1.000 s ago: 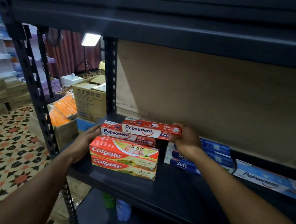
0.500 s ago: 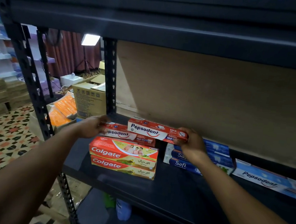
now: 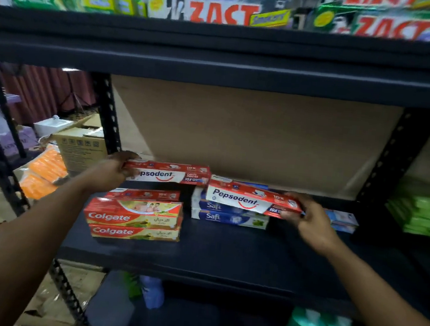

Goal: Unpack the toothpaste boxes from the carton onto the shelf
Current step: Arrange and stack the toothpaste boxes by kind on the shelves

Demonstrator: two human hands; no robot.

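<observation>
the left pepsodent box (image 3: 170, 175) and the right pepsodent box (image 3: 247, 198) are thin printed card with a glossy sheen, as are the colgate boxes (image 3: 135, 218). the shelf board (image 3: 225, 258) under them is black, smooth and matt. its perforated uprights (image 3: 107, 115) look like black painted metal. the back panel (image 3: 250, 134) is plain brown board, dull and unfinished. the cardboard carton (image 3: 81, 147) is matt brown. the orange packets (image 3: 45, 170) are in shiny plastic wrap. the curtain (image 3: 39, 93) is dark red cloth.

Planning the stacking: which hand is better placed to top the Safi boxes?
Right, probably: the right hand holds its Pepsodent box over the Safi boxes; the left hand holds a second box farther left.
</observation>
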